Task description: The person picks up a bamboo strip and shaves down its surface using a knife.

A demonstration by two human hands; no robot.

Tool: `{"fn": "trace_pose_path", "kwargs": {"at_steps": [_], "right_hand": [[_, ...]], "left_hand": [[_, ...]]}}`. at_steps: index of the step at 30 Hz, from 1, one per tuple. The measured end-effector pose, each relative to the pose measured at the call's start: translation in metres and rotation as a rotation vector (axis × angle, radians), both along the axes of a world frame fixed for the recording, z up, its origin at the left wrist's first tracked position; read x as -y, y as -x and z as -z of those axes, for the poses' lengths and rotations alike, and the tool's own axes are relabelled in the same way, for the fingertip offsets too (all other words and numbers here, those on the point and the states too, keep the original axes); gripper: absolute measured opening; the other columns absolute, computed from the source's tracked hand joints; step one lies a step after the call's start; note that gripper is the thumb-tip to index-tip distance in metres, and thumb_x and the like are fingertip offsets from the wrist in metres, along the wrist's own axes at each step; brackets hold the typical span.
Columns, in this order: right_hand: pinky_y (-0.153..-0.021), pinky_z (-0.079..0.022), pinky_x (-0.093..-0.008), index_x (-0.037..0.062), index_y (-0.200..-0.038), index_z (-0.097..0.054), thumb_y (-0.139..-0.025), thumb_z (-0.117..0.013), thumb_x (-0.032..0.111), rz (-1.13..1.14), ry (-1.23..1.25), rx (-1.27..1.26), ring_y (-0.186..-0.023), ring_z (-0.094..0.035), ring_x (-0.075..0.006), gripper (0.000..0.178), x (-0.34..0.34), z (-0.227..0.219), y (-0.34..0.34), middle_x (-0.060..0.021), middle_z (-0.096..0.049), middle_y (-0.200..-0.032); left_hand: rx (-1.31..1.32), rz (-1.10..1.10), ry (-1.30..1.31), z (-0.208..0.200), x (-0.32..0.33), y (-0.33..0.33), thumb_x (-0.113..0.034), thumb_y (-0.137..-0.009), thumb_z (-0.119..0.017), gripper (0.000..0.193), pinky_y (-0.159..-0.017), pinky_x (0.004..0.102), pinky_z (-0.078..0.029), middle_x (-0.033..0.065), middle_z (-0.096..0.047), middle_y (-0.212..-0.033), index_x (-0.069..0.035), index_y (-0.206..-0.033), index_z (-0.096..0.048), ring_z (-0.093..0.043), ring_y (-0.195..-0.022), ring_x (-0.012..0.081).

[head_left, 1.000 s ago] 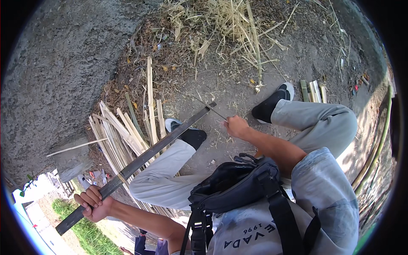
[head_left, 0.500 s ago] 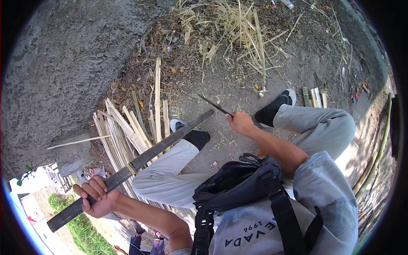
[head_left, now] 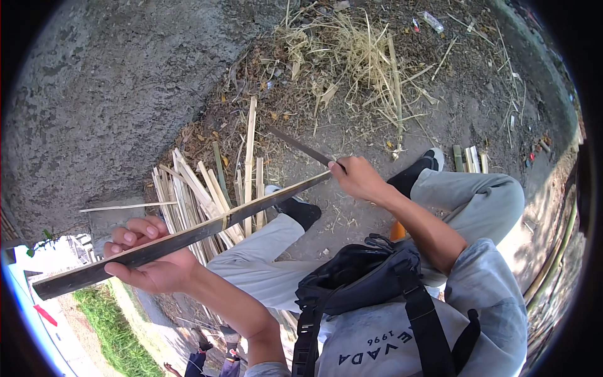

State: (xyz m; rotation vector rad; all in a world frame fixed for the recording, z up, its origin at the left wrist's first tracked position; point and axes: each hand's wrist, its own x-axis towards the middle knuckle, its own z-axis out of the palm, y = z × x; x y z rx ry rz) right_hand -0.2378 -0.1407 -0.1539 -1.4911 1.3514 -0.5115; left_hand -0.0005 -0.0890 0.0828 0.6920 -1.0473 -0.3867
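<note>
A long dark bamboo strip (head_left: pixel 207 231), with a pale node ring, slants from lower left up to the middle. My left hand (head_left: pixel 160 264) supports it near its lower end, palm up, fingers loosely curled around it and thumb along its edge. My right hand (head_left: pixel 359 178) is closed on a knife; its thin dark blade (head_left: pixel 298 146) points up and left. The strip's far end meets the right hand, just below the blade. Most of the knife's handle is hidden by the fingers. Behind the right forearm shows an orange object (head_left: pixel 397 230), its kind unclear.
Split pale bamboo strips (head_left: pixel 188 195) are piled by my left foot (head_left: pixel 301 212). Fibrous shavings (head_left: pixel 352 56) lie heaped ahead. A rough concrete slab (head_left: pixel 125 81) rises at the left. Short strips (head_left: pixel 471 159) rest beyond my right foot (head_left: pixel 411 177). A black bag (head_left: pixel 352 276) hangs at my waist.
The bamboo strip has shifted lower-left and rolled, so a pale edge shows. My left fingers have loosened on it. The knife blade has swung left, its flat side showing more.
</note>
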Motion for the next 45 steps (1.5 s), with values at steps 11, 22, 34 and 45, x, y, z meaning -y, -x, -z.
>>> {"fn": "trace_pose_path", "kwargs": {"at_steps": [11,22,34,45], "right_hand": [[-0.048,-0.036,-0.0424,-0.0066,-0.078,-0.058,-0.094,-0.050,0.024,-0.127,0.236,0.315,-0.044,-0.046,-0.0335,0.036,-0.012,-0.159,0.012,-0.0209,-0.047,-0.052],[-0.045,-0.034,-0.0387,-0.0048,-0.078,-0.059,-0.090,-0.057,0.026,-0.088,0.196,0.225,-0.042,-0.040,-0.0209,0.033,-0.026,-0.149,0.022,-0.0130,-0.045,-0.049],[-0.057,-0.045,-0.0458,-0.0052,-0.074,-0.062,-0.083,-0.061,0.023,0.362,0.229,-0.256,-0.056,-0.059,-0.0387,0.030,-0.027,0.016,0.085,-0.0232,-0.057,-0.058],[-0.069,-0.050,-0.0499,-0.0026,-0.077,-0.065,-0.080,-0.060,0.025,0.245,0.120,-0.176,-0.069,-0.062,-0.0443,0.028,-0.028,0.032,0.052,-0.0263,-0.062,-0.070]], "left_hand": [[0.081,-0.147,-0.103,-0.017,0.027,0.054,-0.049,-0.099,-0.035,0.047,-0.037,0.0242,-0.032,0.0022,-0.038,-0.057,-0.004,-0.110,-0.046,-0.034,-0.038,0.0096],[0.058,-0.041,-0.129,-0.013,0.041,0.068,-0.049,-0.094,-0.047,0.045,-0.049,0.0268,-0.035,0.0027,-0.042,-0.063,-0.006,-0.106,-0.047,-0.039,-0.049,0.0115],[0.060,-0.124,-0.163,-0.013,0.054,0.053,-0.048,-0.099,-0.037,0.052,-0.061,0.0300,-0.039,0.0058,-0.045,-0.080,-0.003,-0.125,-0.040,-0.043,-0.060,0.0132],[0.057,-0.031,-0.089,-0.007,0.050,0.046,-0.048,-0.096,-0.042,0.064,-0.079,0.0329,-0.042,0.0061,-0.048,-0.099,-0.004,-0.141,-0.029,-0.045,-0.080,0.0152]]}}
